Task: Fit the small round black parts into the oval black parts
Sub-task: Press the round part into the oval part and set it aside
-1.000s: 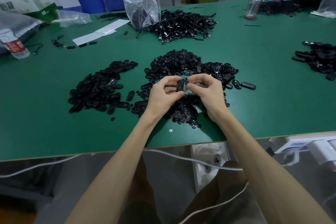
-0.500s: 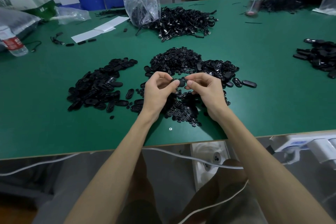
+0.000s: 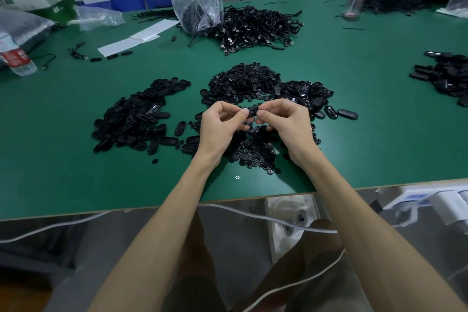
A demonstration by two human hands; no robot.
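The oval part now lies sideways, not upright. The left hand and right hand both pinch it, just above the pile of round parts. This looks like the fitting step; next needs a firm push.

We see two bare forearms, each ending in a bare hand, the left hand and the right hand, with short nails. Nearer us, dark shorts cover the thighs down to bare knees.

Even, soft overhead light, moderately bright. Faint shadows under hands on tabletop. Glare on plastic bag. Wide-angle bending at edges; far background soft.
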